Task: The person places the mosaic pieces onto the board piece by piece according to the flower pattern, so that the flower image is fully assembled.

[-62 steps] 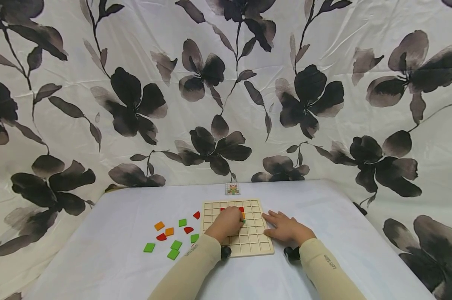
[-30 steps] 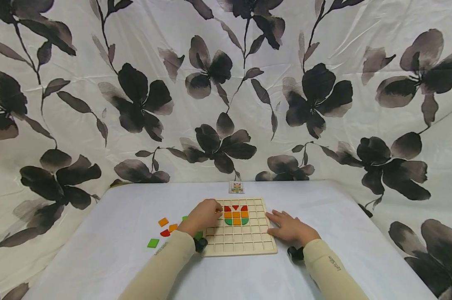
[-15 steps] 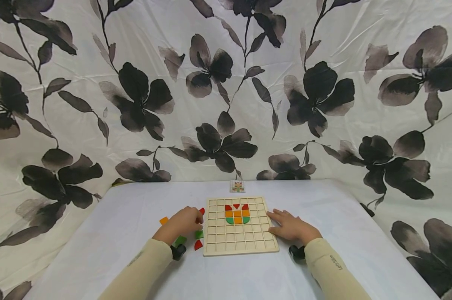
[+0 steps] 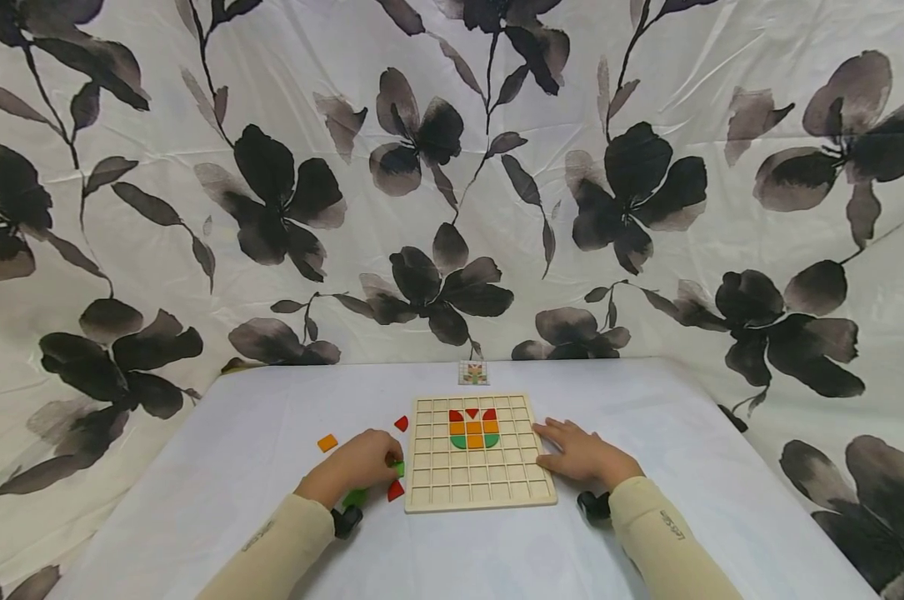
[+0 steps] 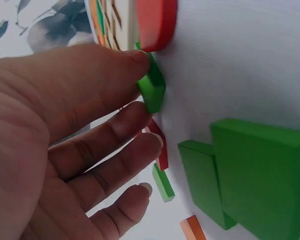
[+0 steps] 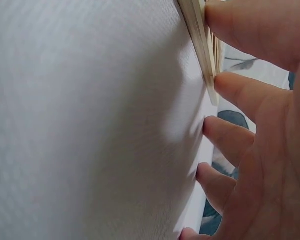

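Beside the left edge of the wooden grid board (image 4: 481,496), my left hand (image 4: 357,462) pinches a green square tile (image 5: 152,90) between thumb and index finger. The tile sits low at the table, partly hidden by the fingers in the head view. A red quarter-round tile (image 4: 396,491) lies just nearer to me, and another red tile (image 4: 402,423) lies farther off. On the board, red, orange and green tiles (image 4: 475,428) form a cup-like shape. My right hand (image 4: 585,456) rests with spread, straight fingers against the board's right edge (image 6: 197,40).
More green tiles (image 5: 262,175) lie near my left wrist, partly covered in the head view. An orange tile (image 4: 327,442) sits left of the hand. Behind the board is a small patterned card (image 4: 473,372). A floral cloth (image 4: 422,287) hangs behind the white table.
My left hand has left the board, where the pattern now shows, moved left and then toward me to the green tile. My right hand has stayed at the board's edge.
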A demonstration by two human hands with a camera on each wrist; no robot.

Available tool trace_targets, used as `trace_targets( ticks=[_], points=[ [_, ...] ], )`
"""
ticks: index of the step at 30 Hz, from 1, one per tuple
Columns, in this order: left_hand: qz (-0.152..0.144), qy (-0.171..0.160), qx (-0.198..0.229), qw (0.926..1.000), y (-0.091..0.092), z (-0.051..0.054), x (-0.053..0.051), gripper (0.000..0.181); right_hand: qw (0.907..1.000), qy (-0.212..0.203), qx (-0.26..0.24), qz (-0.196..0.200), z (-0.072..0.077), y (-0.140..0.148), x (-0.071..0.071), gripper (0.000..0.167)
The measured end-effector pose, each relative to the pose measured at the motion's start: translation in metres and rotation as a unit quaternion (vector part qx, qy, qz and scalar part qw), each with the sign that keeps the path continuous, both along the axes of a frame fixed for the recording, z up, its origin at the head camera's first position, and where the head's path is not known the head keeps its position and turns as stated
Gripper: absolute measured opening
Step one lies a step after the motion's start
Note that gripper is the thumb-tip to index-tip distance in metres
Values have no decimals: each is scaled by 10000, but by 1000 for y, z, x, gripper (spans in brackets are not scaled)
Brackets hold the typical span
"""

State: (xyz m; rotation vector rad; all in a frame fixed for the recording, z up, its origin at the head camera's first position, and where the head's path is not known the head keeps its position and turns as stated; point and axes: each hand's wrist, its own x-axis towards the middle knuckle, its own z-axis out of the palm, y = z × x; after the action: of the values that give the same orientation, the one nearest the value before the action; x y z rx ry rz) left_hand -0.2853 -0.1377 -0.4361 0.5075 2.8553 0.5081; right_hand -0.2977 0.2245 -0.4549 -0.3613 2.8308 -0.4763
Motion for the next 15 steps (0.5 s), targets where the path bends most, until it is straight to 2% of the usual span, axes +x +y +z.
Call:
trace_targets(
  ticks=[9, 15],
  points=[
    [-7, 27, -109, 9999, -1, -1, 1, 20, 10000, -7, -34, -13, -1, 1, -1, 64],
    [32, 69, 66, 9999, 0, 3, 2, 21, 9998, -142, -93, -85, -1, 2, -1, 65]
  ],
)
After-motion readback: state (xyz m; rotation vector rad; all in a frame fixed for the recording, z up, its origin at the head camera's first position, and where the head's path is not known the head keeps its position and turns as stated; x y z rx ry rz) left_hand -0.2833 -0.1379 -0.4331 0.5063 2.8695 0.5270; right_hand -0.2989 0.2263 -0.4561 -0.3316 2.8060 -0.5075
